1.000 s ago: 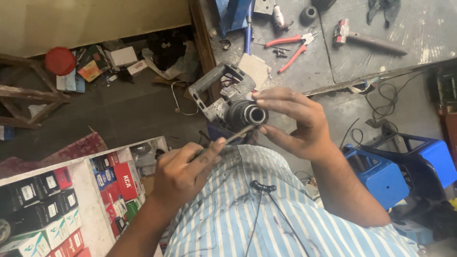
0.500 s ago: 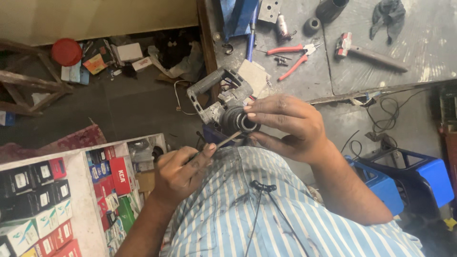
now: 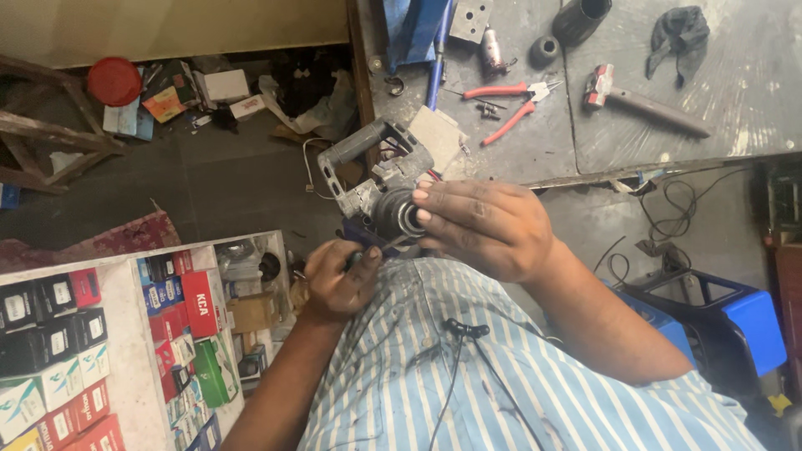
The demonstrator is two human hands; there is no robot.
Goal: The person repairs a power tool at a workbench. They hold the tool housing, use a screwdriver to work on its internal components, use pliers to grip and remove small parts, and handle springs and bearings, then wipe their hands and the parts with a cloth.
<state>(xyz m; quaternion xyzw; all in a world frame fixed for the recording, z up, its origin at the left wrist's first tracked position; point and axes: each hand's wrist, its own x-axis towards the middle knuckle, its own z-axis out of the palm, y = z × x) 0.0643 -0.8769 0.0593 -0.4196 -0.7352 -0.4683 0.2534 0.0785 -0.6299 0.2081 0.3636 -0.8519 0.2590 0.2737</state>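
Grey metal power-tool body with a round black end piece is held in the air over the lap, just off the near-left corner of the grey workbench. Which hand is which: the view is flipped, so picture-left hand is taken as the right hand, fisted around a thin screwdriver whose tip points at the black round part; left hand cups that round end, fingers curled over it, grip firm. Striped blue-white shirt below, black cord with a clip hanging on it. Packages: shelf unit at lower picture-left with rows of small cartons, black ones on the far left, red and blue upright in the middle, green one lower, white with teal marks at the edge; a red round lid and loose white and coloured boxes on the dark floor by the wall. Versus the earlier frames: tool sits a bit lower and nearer the shirt, screwdriver hand closer in under it, bench items unmoved. On the bench: red-handled pliers, hammer with wooden handle, black cylinder, dark rag, blue metal piece at the left edge. Blue plastic stool and loose wires to picture-right, bench top scuffed and dusty.
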